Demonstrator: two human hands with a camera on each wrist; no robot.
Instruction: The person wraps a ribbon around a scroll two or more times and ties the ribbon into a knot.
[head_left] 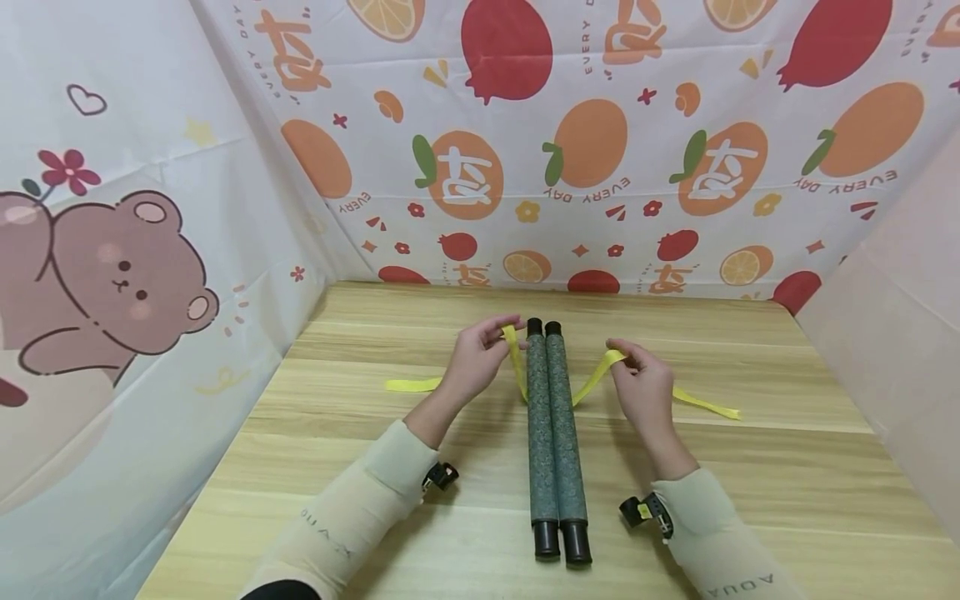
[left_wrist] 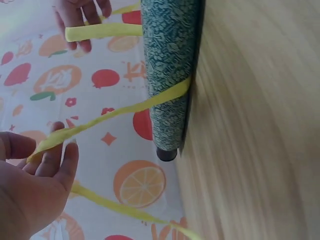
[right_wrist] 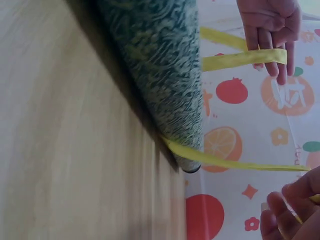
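Observation:
A scroll rolled from both ends [head_left: 542,433], green-patterned with black end knobs, lies lengthwise on the table as two rolls side by side. A yellow ribbon [head_left: 596,379] passes beneath it and comes up on both sides. On the left, my left hand [head_left: 476,358] holds one stretch of ribbon between thumb and fingers, near the scroll's far end. My right hand [head_left: 647,392] pinches the other stretch, a little away from the rolls. In the left wrist view the ribbon [left_wrist: 120,110] slants from the roll to the left hand. The right wrist view shows the ribbon [right_wrist: 235,162] drawn out fairly straight.
Loose ribbon ends trail on the wood-grain table [head_left: 315,467] beyond each hand. A fruit-printed cloth [head_left: 525,225] hangs behind the table's far edge, and a bear-printed cloth [head_left: 112,275] hangs at the left. Small cameras sit at both wrists.

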